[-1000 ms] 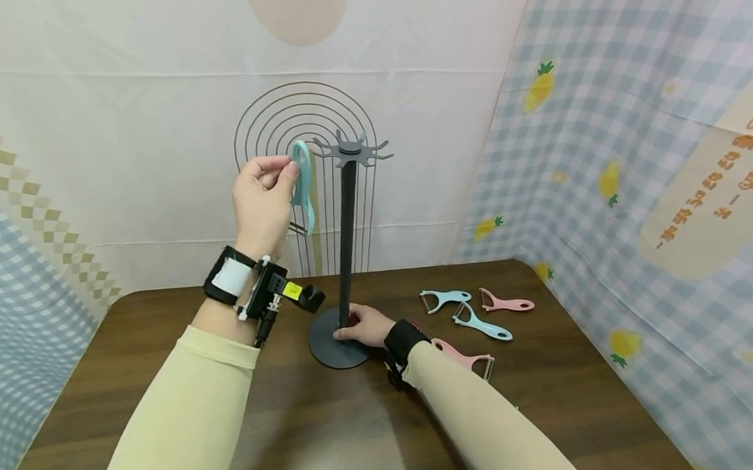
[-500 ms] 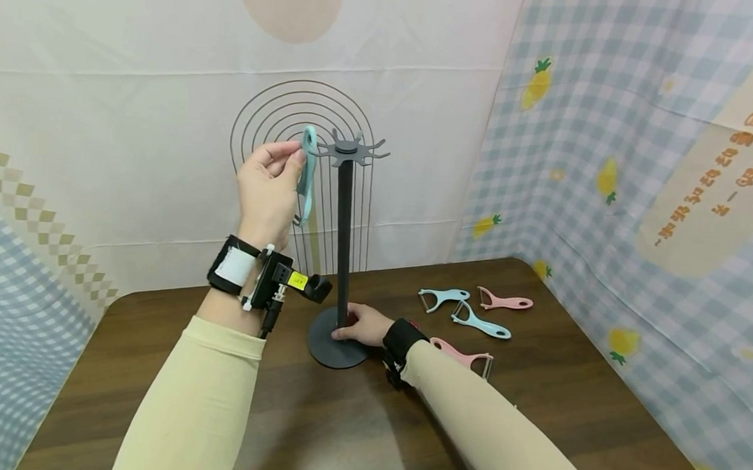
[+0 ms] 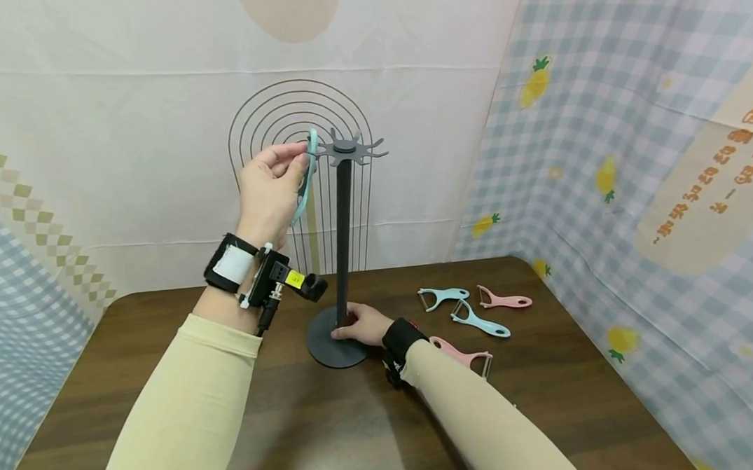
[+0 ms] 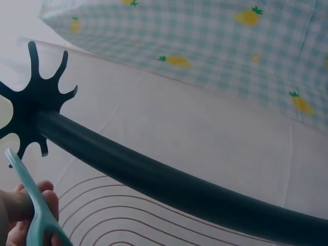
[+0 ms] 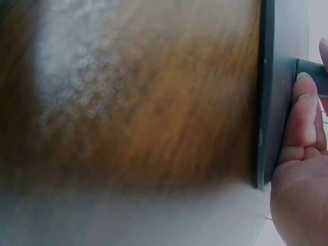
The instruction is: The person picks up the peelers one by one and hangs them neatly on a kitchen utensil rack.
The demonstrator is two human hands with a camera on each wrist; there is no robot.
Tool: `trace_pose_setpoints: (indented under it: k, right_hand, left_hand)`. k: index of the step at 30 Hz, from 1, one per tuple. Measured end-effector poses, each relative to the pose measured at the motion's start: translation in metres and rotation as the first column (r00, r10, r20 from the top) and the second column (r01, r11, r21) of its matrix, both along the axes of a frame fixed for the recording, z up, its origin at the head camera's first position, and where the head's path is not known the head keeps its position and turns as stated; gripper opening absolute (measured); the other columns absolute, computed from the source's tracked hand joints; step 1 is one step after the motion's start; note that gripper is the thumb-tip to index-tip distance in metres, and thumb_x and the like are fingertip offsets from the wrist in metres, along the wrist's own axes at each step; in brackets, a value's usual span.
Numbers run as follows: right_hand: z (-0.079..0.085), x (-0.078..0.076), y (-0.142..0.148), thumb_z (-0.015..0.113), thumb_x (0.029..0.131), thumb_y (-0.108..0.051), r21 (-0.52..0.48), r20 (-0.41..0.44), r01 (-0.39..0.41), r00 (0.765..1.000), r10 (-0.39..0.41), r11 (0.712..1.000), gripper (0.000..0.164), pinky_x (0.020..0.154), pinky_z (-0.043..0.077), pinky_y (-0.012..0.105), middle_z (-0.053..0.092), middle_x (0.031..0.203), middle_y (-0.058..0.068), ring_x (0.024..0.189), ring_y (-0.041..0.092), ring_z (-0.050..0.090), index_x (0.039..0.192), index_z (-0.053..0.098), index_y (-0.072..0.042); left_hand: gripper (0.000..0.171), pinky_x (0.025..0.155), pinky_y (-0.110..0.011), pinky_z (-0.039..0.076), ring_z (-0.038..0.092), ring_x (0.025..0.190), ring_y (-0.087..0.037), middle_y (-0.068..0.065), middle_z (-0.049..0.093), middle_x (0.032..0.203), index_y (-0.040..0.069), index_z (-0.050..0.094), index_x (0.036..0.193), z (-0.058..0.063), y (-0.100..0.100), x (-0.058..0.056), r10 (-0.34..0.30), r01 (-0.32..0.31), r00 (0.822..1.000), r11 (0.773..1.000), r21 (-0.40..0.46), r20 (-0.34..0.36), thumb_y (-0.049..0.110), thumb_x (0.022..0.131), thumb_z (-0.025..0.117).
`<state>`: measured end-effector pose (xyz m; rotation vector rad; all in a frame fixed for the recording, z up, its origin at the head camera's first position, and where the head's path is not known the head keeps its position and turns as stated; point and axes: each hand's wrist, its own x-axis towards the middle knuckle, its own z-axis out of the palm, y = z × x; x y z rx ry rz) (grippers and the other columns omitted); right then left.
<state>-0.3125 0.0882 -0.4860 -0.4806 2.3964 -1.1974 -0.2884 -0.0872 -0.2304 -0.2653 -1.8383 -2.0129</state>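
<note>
My left hand (image 3: 269, 190) pinches the light blue peeler (image 3: 302, 204) near its handle end, raised beside the top of a dark grey rack stand (image 3: 343, 229). The handle's hole end overlaps the tip of the leftmost hook on the hook ring (image 3: 345, 149). The peeler hangs tilted, its blade end lower left and partly behind the hand. In the left wrist view the peeler (image 4: 36, 197) sits just below the hooks. At the bottom of the pole my right hand (image 3: 368, 324) holds the stand, fingers and thumb around it, close over the round base (image 5: 279, 102).
To the right on the wooden table (image 3: 322, 434) lie two light blue peelers (image 3: 481, 323), a pink peeler (image 3: 508, 302) and another pink one (image 3: 457, 353) partly behind the right forearm. A white cloth (image 3: 159, 167) hangs behind; a checked cloth (image 3: 578, 219) hangs at right.
My left hand has moved right and slightly up, bringing the peeler to the leftmost hook. The peeler has turned edge-on and its lower end has swung left. My right hand stays on the stand.
</note>
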Motion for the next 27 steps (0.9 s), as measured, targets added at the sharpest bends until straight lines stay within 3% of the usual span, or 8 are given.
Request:
trace_pose_setpoints:
  k: [4, 7, 9, 12, 14, 17, 22, 27]
  right_hand:
    - [0.001, 0.000, -0.001, 0.074, 0.088, -0.029, -0.010, -0.003, -0.007, 1.000, 0.007, 1.000, 0.024, 0.078, 0.042, 0.031, 0.060, 0.095, 0.001, 0.088, 0.015, 0.054, 0.102, 0.061, -0.015]
    - [0.001, 0.000, -0.001, 0.073, 0.088, -0.028, -0.020, -0.003, -0.012, 1.000, 0.012, 1.000, 0.024, 0.077, 0.042, 0.030, 0.060, 0.095, 0.001, 0.087, 0.015, 0.054, 0.102, 0.060, -0.014]
    - [0.002, 0.000, -0.001, 0.074, 0.088, -0.027, -0.026, -0.003, -0.012, 1.000, 0.012, 1.000, 0.023, 0.076, 0.042, 0.030, 0.060, 0.095, 0.002, 0.087, 0.015, 0.054, 0.102, 0.060, -0.013]
    - [0.002, 0.000, 0.000, 0.074, 0.088, -0.026, -0.027, -0.002, -0.004, 1.000, 0.004, 1.000, 0.024, 0.075, 0.042, 0.030, 0.061, 0.095, 0.002, 0.086, 0.016, 0.054, 0.102, 0.060, -0.013]
    - [0.003, 0.000, 0.000, 0.074, 0.088, -0.026, -0.029, -0.002, 0.001, 1.000, -0.001, 1.000, 0.024, 0.075, 0.042, 0.030, 0.061, 0.095, 0.003, 0.086, 0.016, 0.054, 0.103, 0.061, -0.012]
    - [0.004, 0.001, 0.000, 0.073, 0.088, -0.027, -0.028, -0.002, 0.004, 1.000, -0.004, 1.000, 0.025, 0.076, 0.043, 0.030, 0.061, 0.096, 0.002, 0.087, 0.015, 0.055, 0.104, 0.061, -0.012]
    - [0.005, 0.002, 0.001, 0.072, 0.089, -0.026, -0.011, -0.012, -0.004, 1.000, 0.003, 1.000, 0.024, 0.077, 0.043, 0.030, 0.060, 0.097, 0.003, 0.089, 0.016, 0.054, 0.104, 0.061, -0.011]
    - [0.000, -0.001, -0.001, 0.073, 0.089, -0.027, -0.004, -0.020, -0.017, 1.000, 0.017, 1.000, 0.023, 0.076, 0.043, 0.030, 0.061, 0.096, 0.002, 0.088, 0.016, 0.055, 0.102, 0.061, -0.013]
  left_hand:
    - [0.024, 0.087, -0.029, 0.047, 0.064, 0.103, -0.019, -0.005, 0.069, 0.112, 0.010, 0.066, 0.118, -0.004, -0.005, 0.001, -0.027, 0.026, 1.000, 0.997, -0.068, -0.006, 0.017, 0.096, 0.062]
    - [0.029, 0.074, -0.023, 0.046, 0.063, 0.105, -0.020, -0.005, 0.067, 0.117, 0.010, 0.062, 0.123, -0.010, -0.013, 0.003, -0.043, 0.041, 0.999, 0.992, -0.123, -0.012, 0.021, 0.097, 0.061]
    - [0.033, 0.075, -0.020, 0.047, 0.063, 0.106, -0.020, -0.006, 0.066, 0.120, 0.009, 0.061, 0.125, -0.016, -0.020, 0.005, -0.038, 0.036, 0.999, 0.988, -0.152, -0.011, 0.025, 0.097, 0.061]
    - [0.039, 0.082, -0.024, 0.048, 0.062, 0.106, -0.020, -0.007, 0.066, 0.120, 0.010, 0.060, 0.126, -0.026, -0.032, 0.007, 0.000, 0.001, 1.000, 0.979, -0.206, 0.007, 0.033, 0.095, 0.063]
    - [0.041, 0.094, -0.031, 0.045, 0.062, 0.104, -0.021, -0.009, 0.066, 0.119, 0.008, 0.060, 0.126, -0.036, -0.041, 0.009, 0.030, -0.027, 1.000, 0.963, -0.270, 0.006, 0.034, 0.095, 0.063]
    - [0.042, 0.091, -0.039, 0.046, 0.061, 0.102, -0.023, -0.012, 0.065, 0.117, 0.005, 0.059, 0.126, -0.055, -0.057, 0.012, 0.058, -0.051, 0.998, 0.902, -0.429, 0.003, 0.034, 0.096, 0.062]
    - [0.048, 0.091, -0.048, 0.045, 0.059, 0.106, -0.032, -0.020, 0.062, 0.119, -0.001, 0.055, 0.128, -0.101, -0.088, 0.015, 0.068, 0.018, 0.993, 0.733, -0.680, 0.099, 0.036, 0.097, 0.059]
    - [0.060, 0.091, -0.054, 0.044, 0.058, 0.109, -0.040, -0.028, 0.059, 0.121, -0.006, 0.051, 0.129, -0.151, -0.127, 0.022, 0.129, 0.122, 0.962, 0.581, -0.805, 0.240, 0.044, 0.095, 0.059]
